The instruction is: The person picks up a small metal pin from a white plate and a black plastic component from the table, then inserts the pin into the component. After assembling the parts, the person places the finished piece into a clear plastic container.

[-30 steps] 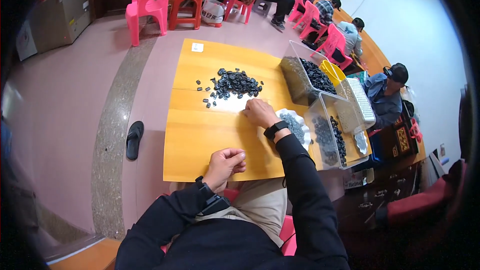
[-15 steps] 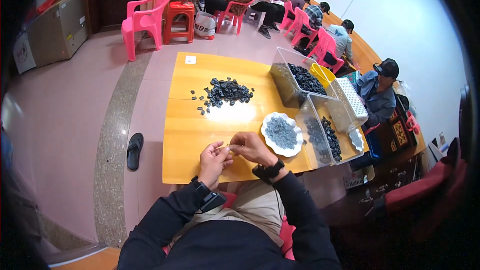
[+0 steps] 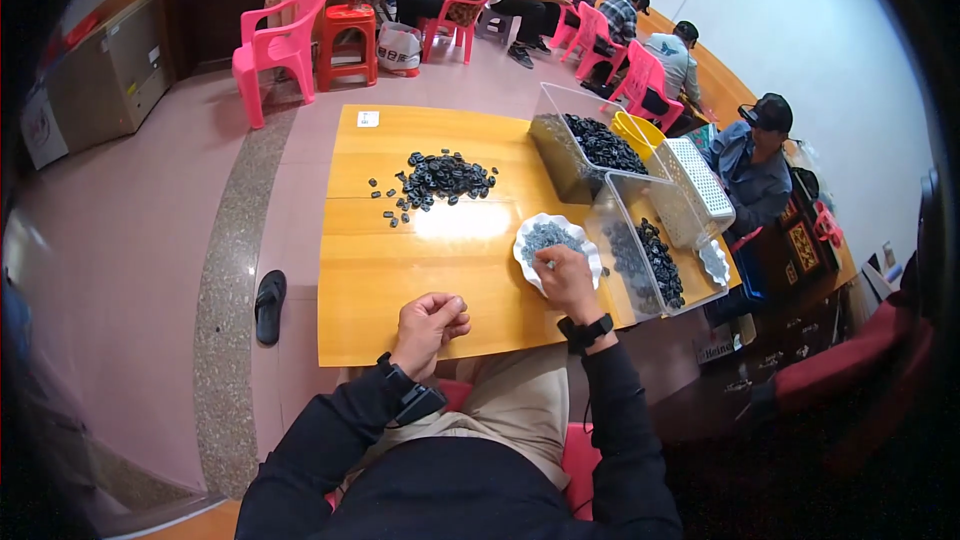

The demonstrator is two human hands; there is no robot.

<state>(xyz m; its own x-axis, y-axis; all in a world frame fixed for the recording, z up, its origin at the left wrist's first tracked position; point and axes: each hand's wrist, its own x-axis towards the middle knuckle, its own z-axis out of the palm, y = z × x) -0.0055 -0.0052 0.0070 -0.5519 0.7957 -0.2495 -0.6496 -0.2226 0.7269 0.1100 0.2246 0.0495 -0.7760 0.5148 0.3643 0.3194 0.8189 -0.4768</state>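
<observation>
My right hand [image 3: 567,278] reaches into a white scalloped dish [image 3: 525,240] of small grey parts at the right of the yellow wooden table [image 3: 380,280]; its fingertips touch the parts. My left hand [image 3: 430,323] rests curled near the table's front edge, fingers closed; whether it holds a small part is hidden. A pile of small black parts [image 3: 440,178] lies at the table's middle, farther away.
Two clear plastic bins [image 3: 580,145] [image 3: 650,250] with black parts stand on the table's right side, beside a yellow bowl [image 3: 640,130] and a white basket [image 3: 695,175]. A black slipper [image 3: 268,305] lies on the floor left. Pink chairs [image 3: 285,40] and seated people are beyond.
My right hand went from the black pile to meet my left hand at the front edge, then moved right to the white dish. The left hand stayed near the front edge.
</observation>
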